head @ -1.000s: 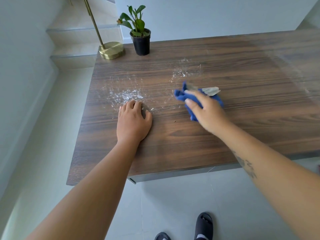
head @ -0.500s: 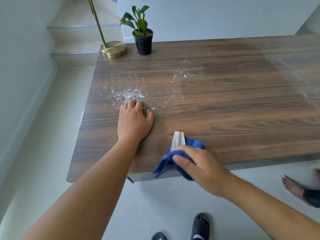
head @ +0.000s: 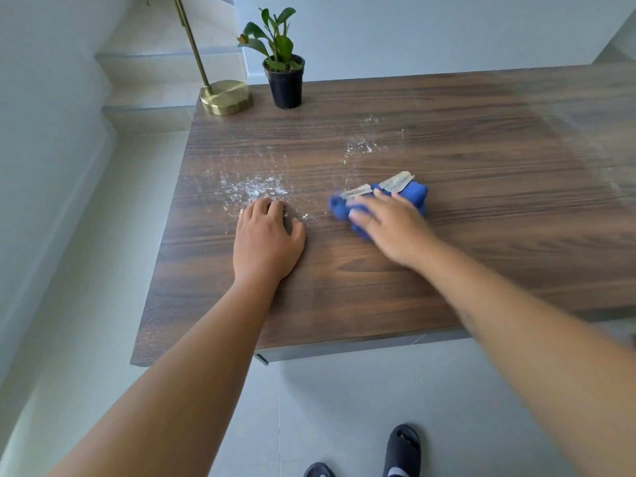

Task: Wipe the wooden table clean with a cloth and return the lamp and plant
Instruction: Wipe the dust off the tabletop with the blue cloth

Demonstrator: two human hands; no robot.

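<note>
Cloth (head: 411, 196), blue with a pale strip on top, lies mid-table under the right hand (head: 389, 225), which presses on it with fingers extended; the hand is blurred. The left hand (head: 266, 242) rests flat on the table (head: 378, 304) to the left, fingers together, fingertips at the near edge of a white powder patch (head: 254, 191). Lamp base (head: 225, 97) and potted plant (head: 284, 74) stand side by side at the far left corner.

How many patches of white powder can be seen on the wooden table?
2. The larger patch lies just beyond the fingertips of the left hand; the smaller patch lies farther back, beyond the blue cloth. More may hide under the cloth.
</note>
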